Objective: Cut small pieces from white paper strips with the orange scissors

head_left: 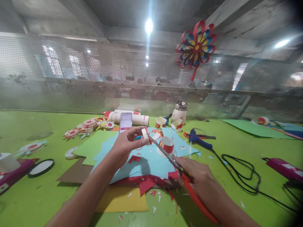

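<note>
A craft workshop: green table (pixel 35 195) strewn with coloured paper sheets (pixel 146 162), glue gun (pixel 197 138).

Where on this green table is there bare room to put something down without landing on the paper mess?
Bare green table shows along the far edge left of the stack of white paper cups, and at front left between the black-rimmed round mirror and the brown sheet. The middle, around the light blue paper sheets, is crowded; the black cable clutters the right.

Sheets of paper (pixel 151 164) lie stacked on the worktop (pixel 35 195), with a paper cup (pixel 167 145) standing on them. A glue gun (pixel 197 138) lies right of the cup, a cup stack (pixel 129 118) behind, and a phone (pixel 125 121) stands before that stack.
</note>
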Motion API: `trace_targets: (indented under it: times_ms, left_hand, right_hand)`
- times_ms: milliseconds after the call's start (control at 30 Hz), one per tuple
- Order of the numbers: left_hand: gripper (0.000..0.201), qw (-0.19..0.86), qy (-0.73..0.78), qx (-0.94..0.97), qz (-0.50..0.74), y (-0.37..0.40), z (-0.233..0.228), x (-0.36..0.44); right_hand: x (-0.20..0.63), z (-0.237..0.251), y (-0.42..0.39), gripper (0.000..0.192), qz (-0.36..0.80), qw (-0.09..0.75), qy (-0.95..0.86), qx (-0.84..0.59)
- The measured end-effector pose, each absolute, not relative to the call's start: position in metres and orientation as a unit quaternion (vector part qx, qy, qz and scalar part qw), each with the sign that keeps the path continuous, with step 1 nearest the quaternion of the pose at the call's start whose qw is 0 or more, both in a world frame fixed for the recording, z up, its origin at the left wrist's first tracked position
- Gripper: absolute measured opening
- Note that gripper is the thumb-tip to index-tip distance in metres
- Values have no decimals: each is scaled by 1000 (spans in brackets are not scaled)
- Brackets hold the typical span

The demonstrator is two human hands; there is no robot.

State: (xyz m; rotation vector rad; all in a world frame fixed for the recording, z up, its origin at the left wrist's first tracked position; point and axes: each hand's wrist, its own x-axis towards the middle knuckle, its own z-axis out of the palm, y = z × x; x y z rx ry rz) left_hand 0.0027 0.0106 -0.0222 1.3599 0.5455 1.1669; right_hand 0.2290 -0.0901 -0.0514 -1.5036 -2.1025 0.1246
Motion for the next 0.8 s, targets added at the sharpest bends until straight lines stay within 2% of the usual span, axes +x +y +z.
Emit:
trace_targets:
  times_ms: [133,267,533,700,800]
  left_hand:
    - [41,593,240,579,506,11,-22,3]
    - [45,597,249,561,517,13,-22,2]
    - [30,648,210,524,511,14,-22,-2]
    - [27,667,210,475,534,17,-23,-1]
    - [29,679,227,431,548,15,-21,1]
  right_hand:
    - [228,-48,-88,44,79,286,-774,-559]
    - [228,-46,-86,37,122,303,-773,-544]
    - [235,-50,-77,36,127,334,-759,-545]
    - [233,-39,-86,32,210,318,-771,-511]
    - [231,-27,-97,27,289,277,-771,-495]
